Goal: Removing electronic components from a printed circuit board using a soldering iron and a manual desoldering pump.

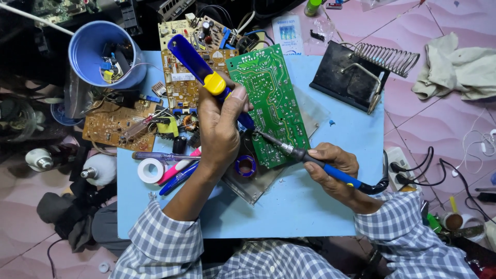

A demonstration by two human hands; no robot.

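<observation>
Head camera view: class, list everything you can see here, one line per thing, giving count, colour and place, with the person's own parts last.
Green printed circuit board: one, centre of the light blue tabletop.
Blue and yellow desoldering pump: one, in the left hand.
Blue-handled soldering iron: one, in the right hand, tip at the green board's left edge.
Brown circuit boards: at least two, left of the green board.
Blue plastic cup of parts: one, top left.
Black soldering iron stand with coil: one, top right.
White tape roll: one, left edge.
Beige cloth: one, on the floor, right.
Left hand: gripping the pump.
Right hand: gripping the iron.
</observation>
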